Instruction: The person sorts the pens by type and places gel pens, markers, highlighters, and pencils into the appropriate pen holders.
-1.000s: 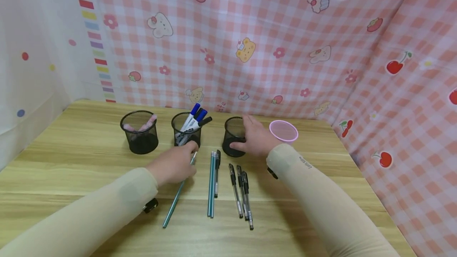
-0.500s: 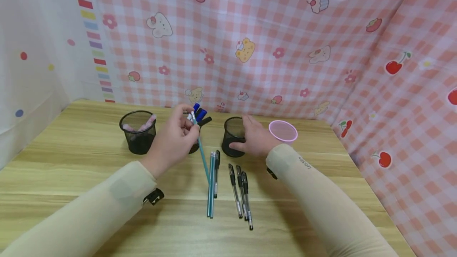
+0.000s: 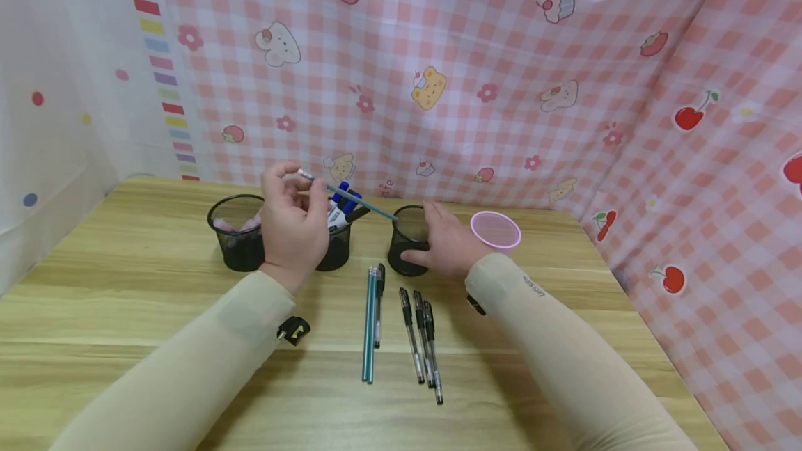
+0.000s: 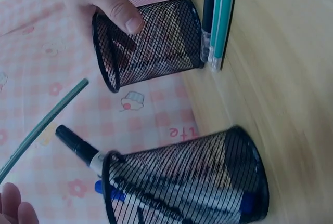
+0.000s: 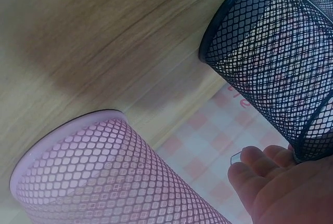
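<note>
High in front of the left cups, my left hand (image 3: 293,227) pinches a teal pencil (image 3: 363,205) by its white-ended top. The pencil slants down to the right; its far end overlaps a black mesh pen holder's rim in the head view, but stands apart from it in the left wrist view (image 4: 44,125). My right hand (image 3: 454,242) holds that black mesh pen holder (image 3: 404,259), thumb on the near side and fingers around the back. Nothing shows inside this holder. Two teal pencils (image 3: 368,326) and a black pen (image 3: 379,312) lie before it.
Another mesh holder (image 3: 335,252) contains blue- and black-capped markers (image 3: 341,207). A third (image 3: 241,252), far left, has pinkish sticks inside. A pink mesh holder (image 3: 496,230) stands right of my right hand. Three black pens (image 3: 425,339) lie near the front of the wooden table (image 3: 514,395).
My left hand has lifted the pencil off the table, first up, then left, swinging its lower end toward the holder at my right hand. The right hand has stayed in place.
</note>
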Demonstrator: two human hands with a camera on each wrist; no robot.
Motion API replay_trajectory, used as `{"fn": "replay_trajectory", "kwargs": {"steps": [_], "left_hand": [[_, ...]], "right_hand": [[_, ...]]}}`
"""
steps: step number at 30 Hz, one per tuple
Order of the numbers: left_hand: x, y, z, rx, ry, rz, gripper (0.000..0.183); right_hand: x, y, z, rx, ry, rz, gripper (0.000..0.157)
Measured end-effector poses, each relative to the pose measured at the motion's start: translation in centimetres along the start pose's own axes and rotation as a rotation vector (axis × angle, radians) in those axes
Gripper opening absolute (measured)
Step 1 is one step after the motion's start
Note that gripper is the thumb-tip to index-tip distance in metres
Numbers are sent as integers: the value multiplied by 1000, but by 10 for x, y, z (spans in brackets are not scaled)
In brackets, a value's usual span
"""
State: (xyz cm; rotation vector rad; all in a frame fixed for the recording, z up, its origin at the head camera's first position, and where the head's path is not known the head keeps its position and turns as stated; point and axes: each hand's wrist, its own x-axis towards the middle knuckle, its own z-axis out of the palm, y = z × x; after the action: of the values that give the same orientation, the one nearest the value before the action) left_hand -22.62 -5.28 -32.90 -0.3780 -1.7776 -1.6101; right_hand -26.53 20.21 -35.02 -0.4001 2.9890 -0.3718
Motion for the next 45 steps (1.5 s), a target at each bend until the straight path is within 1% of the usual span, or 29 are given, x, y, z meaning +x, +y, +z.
{"fn": "replay_trajectory", "kwargs": {"steps": [3,6,11,18,22,25,34,37,39,41,43,45], "left_hand": [[-2,-3,7,1,31,18,28],[-6,-5,13,50,32,22,30],[-14,-7,21,173,6,21,32],[-24,-10,29,282,-48,73,27],[-29,-11,32,318,-76,89,26],[-31,-12,34,336,-95,88,24],[-35,-17,37,341,-118,82,25],[-36,-17,37,345,-133,64,26],[-37,-16,36,349,-153,44,26],[-37,-14,34,357,-188,24,25],[-38,-12,30,376,-243,5,26],[-39,-11,26,407,-313,-3,25]], "right_hand": [[0,0,0,-1,1,0,117],[0,0,0,-1,1,-2,116],[0,-1,-1,6,7,-6,116],[1,0,0,4,18,-7,116],[1,0,1,-1,21,-12,116],[0,0,1,-4,23,-14,115],[0,-1,0,1,16,-5,115],[-1,-2,0,6,18,-4,115],[-1,-2,0,6,17,-3,115],[-1,-2,0,6,18,1,115],[-2,-2,0,6,18,5,115],[-2,-2,0,7,18,8,115]]}}
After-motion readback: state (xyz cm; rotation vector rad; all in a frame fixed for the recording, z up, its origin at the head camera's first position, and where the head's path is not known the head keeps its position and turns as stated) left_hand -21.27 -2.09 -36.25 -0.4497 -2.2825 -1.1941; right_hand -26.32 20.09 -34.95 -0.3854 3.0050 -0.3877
